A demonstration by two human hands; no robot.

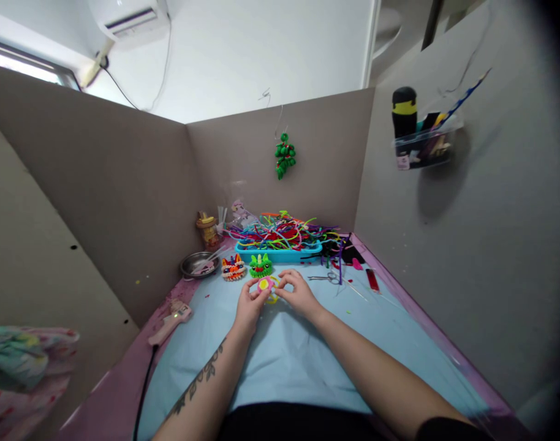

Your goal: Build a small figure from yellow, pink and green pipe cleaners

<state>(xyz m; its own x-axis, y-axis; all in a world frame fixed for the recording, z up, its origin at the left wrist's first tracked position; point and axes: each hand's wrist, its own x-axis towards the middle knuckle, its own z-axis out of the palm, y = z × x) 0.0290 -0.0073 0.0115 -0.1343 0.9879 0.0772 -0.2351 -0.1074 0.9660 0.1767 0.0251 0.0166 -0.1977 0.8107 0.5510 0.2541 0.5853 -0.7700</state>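
Works over blue cloth, before a blue tray heaped with fuzzy stems; curls right hand nearly into a pinch beside left hand; has green figure and orange figure just beyond, seemingly finished. Grips the pink-and-yellow piece between left thumb and fingers; meets its yellow loop with the right, cannot tell if held; looks part-made, with the loop apparently not yet fixed.

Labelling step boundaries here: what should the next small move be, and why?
Probably a slight bend of the yellow strand by the right hand, with the left hand steadying the pink-and-yellow piece. The left fingers hold that piece, and the right fingertips are at the strand, which curves out beside it.
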